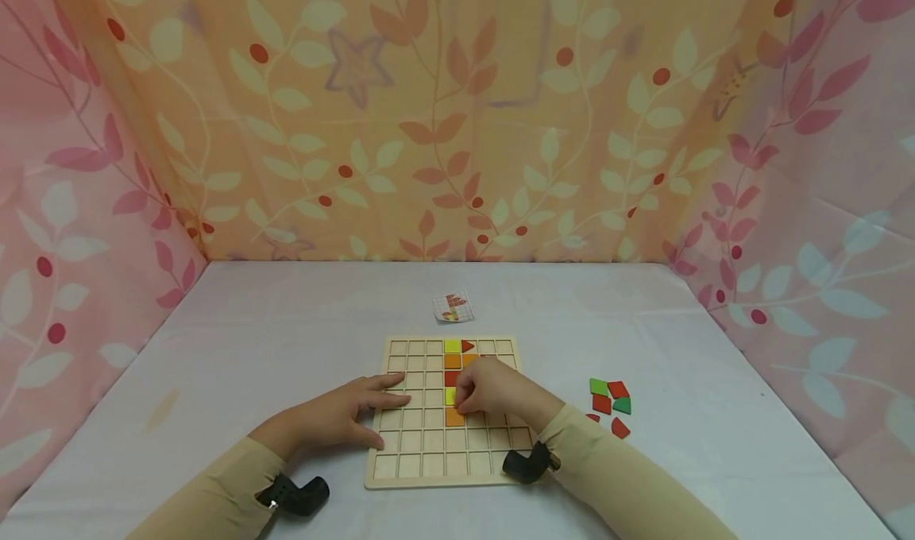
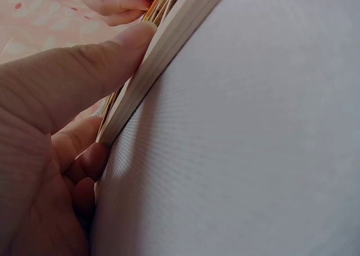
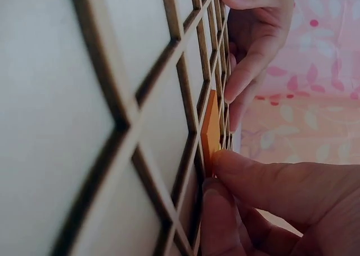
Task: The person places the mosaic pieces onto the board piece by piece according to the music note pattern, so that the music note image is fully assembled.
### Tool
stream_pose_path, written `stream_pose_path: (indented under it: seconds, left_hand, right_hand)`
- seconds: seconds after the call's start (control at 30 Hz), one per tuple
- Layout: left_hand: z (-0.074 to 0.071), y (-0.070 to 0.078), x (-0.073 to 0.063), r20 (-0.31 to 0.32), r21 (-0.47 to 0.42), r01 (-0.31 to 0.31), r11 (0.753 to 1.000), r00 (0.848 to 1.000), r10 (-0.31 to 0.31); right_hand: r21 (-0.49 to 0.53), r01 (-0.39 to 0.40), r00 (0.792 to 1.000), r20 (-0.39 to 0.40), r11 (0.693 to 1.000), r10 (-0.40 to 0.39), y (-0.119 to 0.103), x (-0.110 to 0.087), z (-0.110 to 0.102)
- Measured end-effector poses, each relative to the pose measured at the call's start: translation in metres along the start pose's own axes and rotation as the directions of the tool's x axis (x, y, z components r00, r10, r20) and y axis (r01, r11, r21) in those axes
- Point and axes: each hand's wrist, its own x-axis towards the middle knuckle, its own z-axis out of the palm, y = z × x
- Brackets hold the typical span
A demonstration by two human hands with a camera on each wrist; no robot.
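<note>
Orange tile (image 1: 454, 418): should handle light, stiff; edge-hold. Right hand (image 1: 496, 387), its 2 o'clock: apparently pinching it. Left hand (image 1: 336, 411): spread, 9 o'clock of board (image 1: 432, 442).

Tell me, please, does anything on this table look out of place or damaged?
One thing: a faint yellowish mark on the white tablecloth, out to the left of the grid board. It looks odd against the plain white, though I can't tell whether it's a stain.

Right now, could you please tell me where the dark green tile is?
In the head view, the dark green tile lies on the table, right of the board, with one red tile on its left and another red tile just beyond it.
</note>
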Motion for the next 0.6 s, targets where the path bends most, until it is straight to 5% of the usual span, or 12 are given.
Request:
stream_pose_path:
  seconds: [0.37,0.6]
  left_hand:
    - [0.001,0.001,0.0,-0.007,0.0,0.009,1.0,1.0,-0.009]
    - [0.0,0.003,-0.001,-0.013,0.006,0.001,1.0,1.0,-0.001]
  right_hand:
    - [-0.004,0.042,0.999,0.017,0.999,-0.042,0.012,-0.007,-0.014]
    - [0.055,-0.03,0.999,-0.031,0.998,0.031,0.031,-0.023,-0.037]
